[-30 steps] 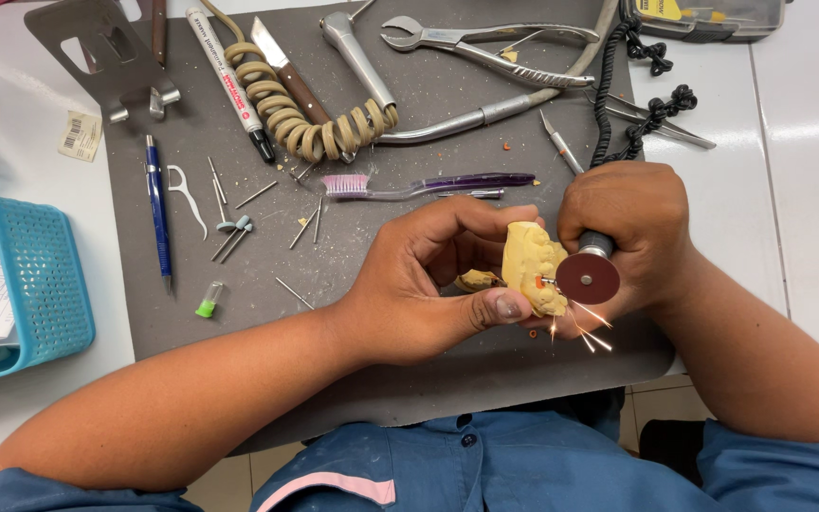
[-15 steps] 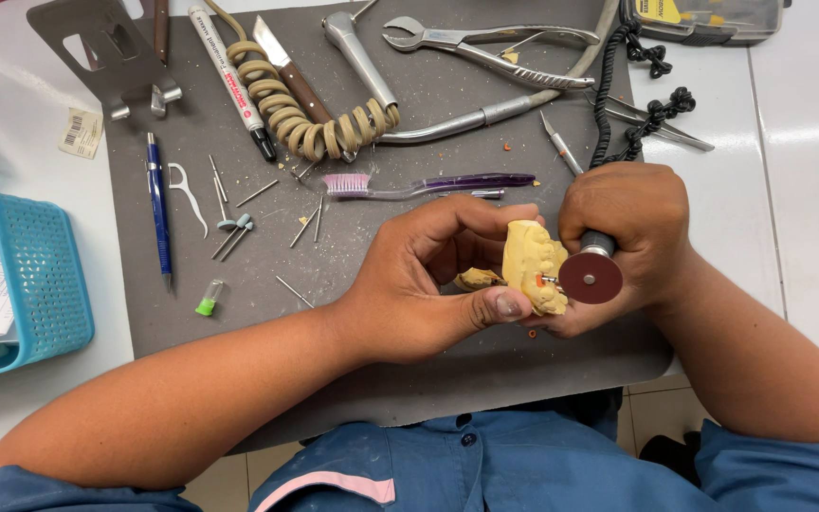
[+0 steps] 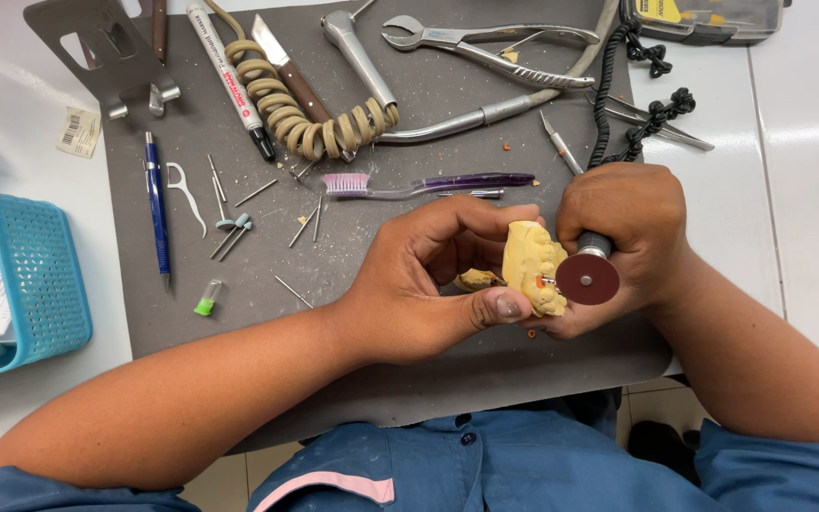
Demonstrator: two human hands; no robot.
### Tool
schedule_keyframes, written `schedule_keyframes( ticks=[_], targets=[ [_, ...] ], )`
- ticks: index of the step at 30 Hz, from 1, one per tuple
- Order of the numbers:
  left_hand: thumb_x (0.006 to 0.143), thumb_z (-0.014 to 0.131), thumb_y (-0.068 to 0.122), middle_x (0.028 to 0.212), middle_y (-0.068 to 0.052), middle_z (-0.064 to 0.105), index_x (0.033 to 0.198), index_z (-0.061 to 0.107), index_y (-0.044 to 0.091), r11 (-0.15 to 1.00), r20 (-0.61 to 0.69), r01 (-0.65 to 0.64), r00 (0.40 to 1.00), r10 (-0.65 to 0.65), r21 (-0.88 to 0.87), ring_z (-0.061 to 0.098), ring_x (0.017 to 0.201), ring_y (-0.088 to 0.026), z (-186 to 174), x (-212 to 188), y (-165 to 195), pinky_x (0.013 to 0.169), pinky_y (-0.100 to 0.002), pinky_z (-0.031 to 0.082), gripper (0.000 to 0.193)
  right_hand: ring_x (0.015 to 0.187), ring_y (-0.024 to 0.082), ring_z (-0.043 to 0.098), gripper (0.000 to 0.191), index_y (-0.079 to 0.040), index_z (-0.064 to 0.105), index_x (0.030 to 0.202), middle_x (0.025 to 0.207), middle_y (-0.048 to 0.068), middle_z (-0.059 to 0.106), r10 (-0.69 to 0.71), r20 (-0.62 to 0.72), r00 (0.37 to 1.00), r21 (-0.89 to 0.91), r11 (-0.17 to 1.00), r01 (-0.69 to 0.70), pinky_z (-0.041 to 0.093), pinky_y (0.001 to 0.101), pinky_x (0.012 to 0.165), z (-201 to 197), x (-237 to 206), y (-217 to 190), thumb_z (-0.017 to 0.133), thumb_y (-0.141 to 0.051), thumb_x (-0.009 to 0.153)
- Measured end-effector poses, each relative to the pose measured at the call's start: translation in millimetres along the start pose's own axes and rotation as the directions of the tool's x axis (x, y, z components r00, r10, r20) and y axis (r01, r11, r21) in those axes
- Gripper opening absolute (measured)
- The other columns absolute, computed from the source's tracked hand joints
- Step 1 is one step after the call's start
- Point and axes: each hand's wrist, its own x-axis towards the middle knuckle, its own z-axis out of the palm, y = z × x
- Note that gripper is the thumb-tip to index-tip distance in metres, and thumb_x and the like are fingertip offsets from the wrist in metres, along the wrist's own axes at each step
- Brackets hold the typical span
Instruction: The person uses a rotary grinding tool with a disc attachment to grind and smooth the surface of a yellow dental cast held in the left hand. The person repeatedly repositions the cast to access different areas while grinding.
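1. A dark grey rubbery work mat [image 3: 409, 360] covers the white bench, strewn with loose metal burs.
2. A turquoise perforated plastic basket [image 3: 35, 284] sits at the mat's left edge, holding white paper.
3. The left hand [image 3: 428, 284] is closed around a rough yellow plaster dental cast [image 3: 531, 265], thumb pressed on (above the mat's near half).
4. The right hand [image 3: 632, 228] is wrapped tight around a handpiece carrying a dark red abrasive disc [image 3: 587, 279], just beside the cast.
5. A purple-handled toothbrush [image 3: 428, 184] lies beyond the hands.
6. A small white barcode label [image 3: 79, 131] lies left of the mat.
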Motion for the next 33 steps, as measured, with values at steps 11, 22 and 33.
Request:
schedule_keyframes(
  ticks=[11, 22, 33],
  targets=[
    [0.103, 0.079, 0.020, 0.125, -0.010, 0.069, 0.143, 0.053, -0.001, 1.000, 0.001, 0.007, 1.000, -0.007, 0.014, 0.069, 0.119, -0.017, -0.2, -0.2, 1.2, 0.110, -0.034, 0.060, 0.052, 0.050, 0.017, 0.053, 0.057, -0.010, 0.050, 0.064, 0.057, 0.003, 0.049, 0.012, 0.002, 1.000, 0.003, 1.000, -0.012, 0.036, 0.0300, 0.048, -1.1, 0.4, -1.2, 0.091, -0.049, 0.056],
    [0.103, 0.079, 0.020, 0.127, -0.011, 0.069, 0.142, 0.053, -0.001, 1.000, 0.004, 0.015, 1.000, -0.015, 0.022, 0.069, 0.121, -0.017, -0.4, 0.1, 1.4, 0.112, -0.035, 0.059, 0.052, 0.049, 0.017, 0.053, 0.056, -0.011, 0.049, 0.062, 0.055, 0.002, 0.049, 0.005, -0.003, 1.000, -0.014, 1.000, -0.005, 0.036, 0.0299, 0.047, -0.1, 0.3, -1.0, 0.091, -0.049, 0.055],
    [0.103, 0.079, 0.019, 0.126, -0.012, 0.069, 0.142, 0.053, -0.002, 1.000, 0.001, 0.020, 1.000, -0.020, 0.000, 0.069, 0.121, -0.018, 0.2, -0.2, 0.6, 0.111, -0.036, 0.059, 0.052, 0.051, 0.017, 0.054, 0.055, -0.012, 0.048, 0.064, 0.059, 0.003, 0.052, 0.032, 0.007, 0.999, 0.027, 0.999, -0.032, 0.038, 0.0292, 0.049, -1.5, -0.3, -0.7, 0.090, -0.046, 0.057]
  ],
)
